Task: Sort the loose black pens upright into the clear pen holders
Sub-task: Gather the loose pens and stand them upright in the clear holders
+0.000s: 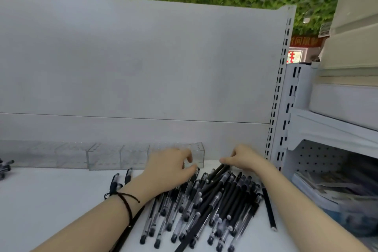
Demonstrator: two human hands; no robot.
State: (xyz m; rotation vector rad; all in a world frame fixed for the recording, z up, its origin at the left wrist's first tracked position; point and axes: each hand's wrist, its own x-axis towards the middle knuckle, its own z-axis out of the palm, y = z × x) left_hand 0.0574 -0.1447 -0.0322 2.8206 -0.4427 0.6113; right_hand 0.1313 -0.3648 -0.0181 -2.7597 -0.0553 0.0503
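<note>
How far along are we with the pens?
Barely begun. Done: nothing that shows; the holders look empty. In hand: the right hand seems to pinch one pen at the pile's far end; the left hand hovers by the rightmost holder, its grip unclear. Left: the whole pile, lying flat on the shelf.

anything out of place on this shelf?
Yes. The black pens lie in a crisscrossed heap rather than upright, and the clear holders along the back panel look empty. One stray pen lies apart to the right of the heap, two more pens to its left, and a few others at the far left edge.
</note>
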